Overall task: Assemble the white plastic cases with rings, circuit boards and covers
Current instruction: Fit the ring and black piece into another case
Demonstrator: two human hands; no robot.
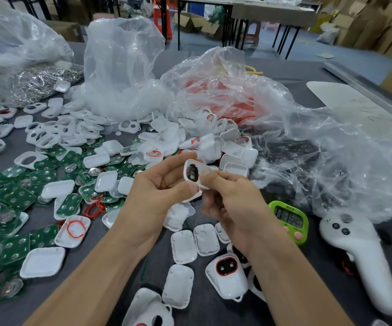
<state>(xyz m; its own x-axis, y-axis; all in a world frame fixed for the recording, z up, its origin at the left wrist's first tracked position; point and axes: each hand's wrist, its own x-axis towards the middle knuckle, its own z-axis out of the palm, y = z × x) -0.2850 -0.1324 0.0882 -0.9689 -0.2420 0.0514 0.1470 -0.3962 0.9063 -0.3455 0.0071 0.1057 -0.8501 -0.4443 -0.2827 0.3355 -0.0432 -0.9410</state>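
— Where's the white case (193, 172)?
— Raised above the counter (159, 267), its round opening facing the camera.
— And each grip?
— The left grip (157, 191) pinches its lower edge; the right grip (232, 203) is clamped on its right end. Green circuit boards (14, 196) lie left.

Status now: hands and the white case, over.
Left hand and right hand both hold one white case above table. Dark round opening faces camera. Loose covers beneath, nothing blocking.
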